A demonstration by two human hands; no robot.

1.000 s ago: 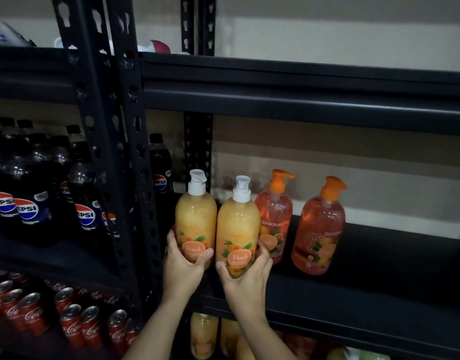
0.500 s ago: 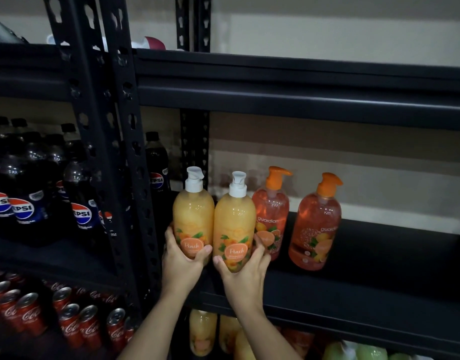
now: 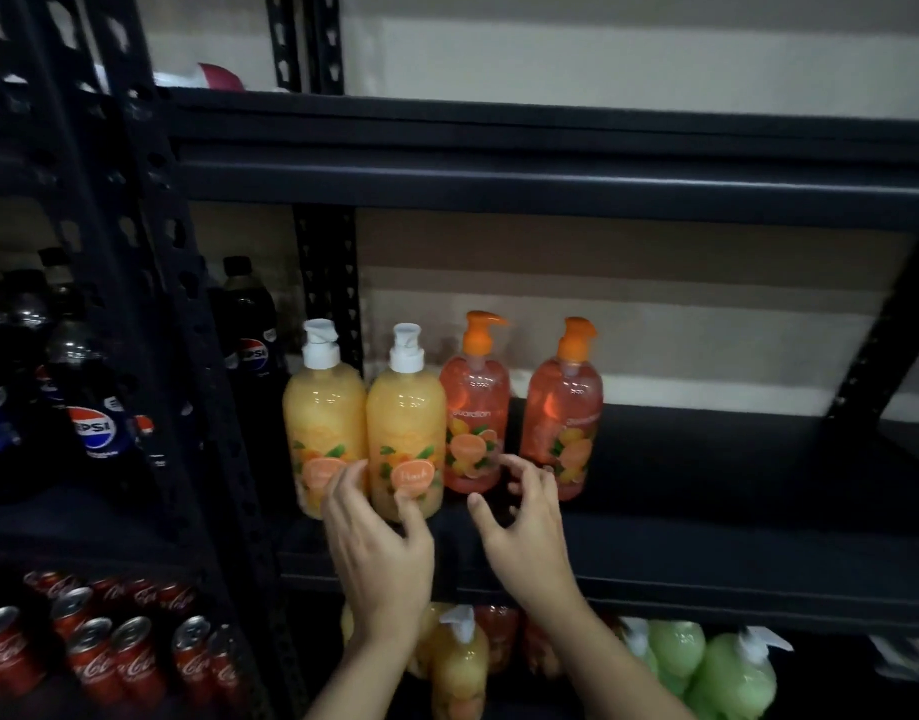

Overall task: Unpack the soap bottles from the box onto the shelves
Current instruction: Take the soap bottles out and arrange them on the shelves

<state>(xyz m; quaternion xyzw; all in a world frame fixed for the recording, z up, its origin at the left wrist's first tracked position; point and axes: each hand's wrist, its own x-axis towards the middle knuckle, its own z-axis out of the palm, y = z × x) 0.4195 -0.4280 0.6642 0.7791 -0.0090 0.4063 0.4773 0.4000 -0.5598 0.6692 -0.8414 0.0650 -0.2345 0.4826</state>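
At the centre of the frame your left hand [image 3: 379, 548] hung with its fingers loosely spread before the two yellow bottles [image 3: 406, 428], gripping nothing; whether its fingertips touched the labels could not be told. Your right hand [image 3: 525, 527], equally loose and empty, was in front of the two orange bottles [image 3: 475, 423]. All four stood upright in a row on the middle shelf [image 3: 707, 553].

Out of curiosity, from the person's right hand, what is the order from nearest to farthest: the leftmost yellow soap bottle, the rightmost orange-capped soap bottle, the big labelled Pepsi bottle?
1. The rightmost orange-capped soap bottle, just behind the right hand.
2. The leftmost yellow soap bottle, further along the same shelf to the left.
3. The Pepsi bottle, far left on the neighbouring shelf.
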